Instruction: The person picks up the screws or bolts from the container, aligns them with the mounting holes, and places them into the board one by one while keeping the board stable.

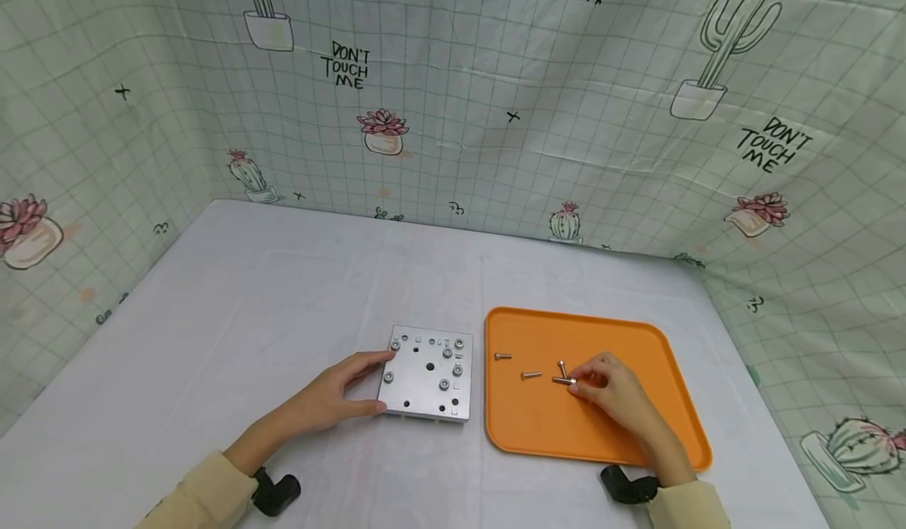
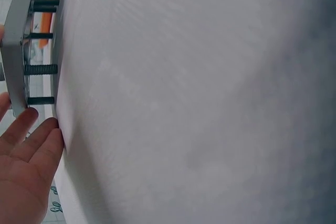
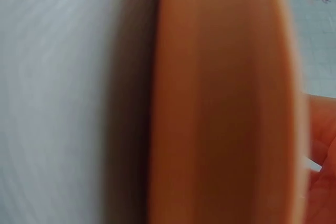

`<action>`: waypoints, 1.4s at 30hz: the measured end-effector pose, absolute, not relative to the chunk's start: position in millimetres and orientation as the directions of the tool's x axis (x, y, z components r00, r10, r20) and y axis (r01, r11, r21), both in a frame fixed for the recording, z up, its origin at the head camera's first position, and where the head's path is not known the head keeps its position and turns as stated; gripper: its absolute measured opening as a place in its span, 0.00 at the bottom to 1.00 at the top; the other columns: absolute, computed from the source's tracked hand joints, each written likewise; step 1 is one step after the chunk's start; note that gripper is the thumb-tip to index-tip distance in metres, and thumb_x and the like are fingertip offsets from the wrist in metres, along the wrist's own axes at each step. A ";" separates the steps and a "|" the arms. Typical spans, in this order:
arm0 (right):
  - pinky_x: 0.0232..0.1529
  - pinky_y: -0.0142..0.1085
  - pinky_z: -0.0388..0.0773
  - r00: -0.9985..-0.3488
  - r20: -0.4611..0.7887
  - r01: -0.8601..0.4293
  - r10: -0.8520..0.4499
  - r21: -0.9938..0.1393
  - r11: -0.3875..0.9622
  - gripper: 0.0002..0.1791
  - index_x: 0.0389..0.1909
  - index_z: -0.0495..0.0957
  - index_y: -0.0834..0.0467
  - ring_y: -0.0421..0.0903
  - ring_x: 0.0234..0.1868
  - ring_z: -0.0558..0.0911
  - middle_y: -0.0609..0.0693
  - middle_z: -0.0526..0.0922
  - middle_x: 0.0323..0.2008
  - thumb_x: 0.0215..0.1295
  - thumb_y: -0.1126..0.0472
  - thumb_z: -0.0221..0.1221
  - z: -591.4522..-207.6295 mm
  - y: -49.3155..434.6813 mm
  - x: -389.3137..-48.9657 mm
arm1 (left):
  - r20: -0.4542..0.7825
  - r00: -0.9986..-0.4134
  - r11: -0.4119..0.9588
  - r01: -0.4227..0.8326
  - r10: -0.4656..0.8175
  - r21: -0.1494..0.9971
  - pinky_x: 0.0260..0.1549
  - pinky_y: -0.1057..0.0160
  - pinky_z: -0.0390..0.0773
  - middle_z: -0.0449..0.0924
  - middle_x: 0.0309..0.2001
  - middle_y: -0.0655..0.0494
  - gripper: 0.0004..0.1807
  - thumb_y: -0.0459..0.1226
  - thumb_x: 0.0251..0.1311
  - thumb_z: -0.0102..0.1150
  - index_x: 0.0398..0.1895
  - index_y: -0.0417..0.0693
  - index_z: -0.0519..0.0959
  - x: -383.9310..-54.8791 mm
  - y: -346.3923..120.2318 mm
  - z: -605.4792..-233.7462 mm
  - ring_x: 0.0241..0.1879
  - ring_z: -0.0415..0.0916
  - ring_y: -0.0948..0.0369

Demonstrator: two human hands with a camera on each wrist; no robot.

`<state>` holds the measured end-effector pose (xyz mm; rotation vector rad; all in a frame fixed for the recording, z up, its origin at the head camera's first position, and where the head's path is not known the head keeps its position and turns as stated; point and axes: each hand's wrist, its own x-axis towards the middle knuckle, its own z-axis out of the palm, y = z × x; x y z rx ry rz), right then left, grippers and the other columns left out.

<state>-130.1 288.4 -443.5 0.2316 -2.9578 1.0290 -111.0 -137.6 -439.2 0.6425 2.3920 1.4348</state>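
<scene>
A square silver metal plate (image 1: 418,391) with holes and several socket-head screws set in it stands left of the tray. In the left wrist view, threaded screw shanks (image 2: 41,69) stick out from its underside. My left hand (image 1: 329,395) touches the plate's left side, index fingertip near the upper corner and thumb at the lower one. Over the orange tray (image 1: 538,435), my right hand (image 1: 612,387) pinches a screw (image 1: 561,380) at its head end between thumb and fingers. Another screw (image 1: 562,367) lies right beside it. The tray's rim hides most of this hand in the right wrist view.
Two more loose screws, one upper (image 1: 503,356) and one lower (image 1: 531,375), lie in the left part of the tray. A white cloth (image 1: 318,277) covers the table. Behind it hangs a patterned curtain (image 1: 453,120) with cactus drawings.
</scene>
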 end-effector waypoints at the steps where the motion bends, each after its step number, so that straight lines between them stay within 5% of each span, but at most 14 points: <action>1: 0.28 0.27 0.63 -0.989 0.051 -0.142 -0.141 -0.615 0.776 0.07 0.30 0.84 0.56 0.39 0.31 0.66 0.47 0.73 0.31 0.49 0.61 0.69 -443.8 288.5 -130.2 | -0.009 -0.862 0.408 0.230 0.506 0.884 0.66 0.52 0.60 0.62 0.67 0.49 0.37 0.45 0.53 0.65 0.66 0.48 0.64 -111.2 -137.6 -439.2 0.68 0.57 0.49; 20: 0.38 0.28 0.72 -0.988 0.059 -0.144 -0.141 -0.664 0.733 0.07 0.32 0.79 0.57 0.45 0.40 0.71 0.49 0.75 0.38 0.56 0.59 0.65 -423.4 270.2 -128.0 | -0.011 -0.865 0.422 0.234 0.502 0.876 0.66 0.51 0.61 0.62 0.67 0.48 0.37 0.45 0.53 0.65 0.66 0.47 0.64 -113.0 -137.1 -440.4 0.68 0.58 0.49; 42: 0.40 0.33 0.77 -0.952 0.154 -0.290 -0.265 -0.731 0.618 0.05 0.31 0.78 0.54 0.47 0.43 0.73 0.47 0.76 0.40 0.56 0.60 0.65 -406.0 219.9 -124.2 | -0.010 -0.864 0.407 0.226 0.503 0.885 0.66 0.52 0.60 0.62 0.67 0.49 0.37 0.45 0.53 0.66 0.66 0.48 0.64 -112.3 -139.2 -437.8 0.68 0.57 0.49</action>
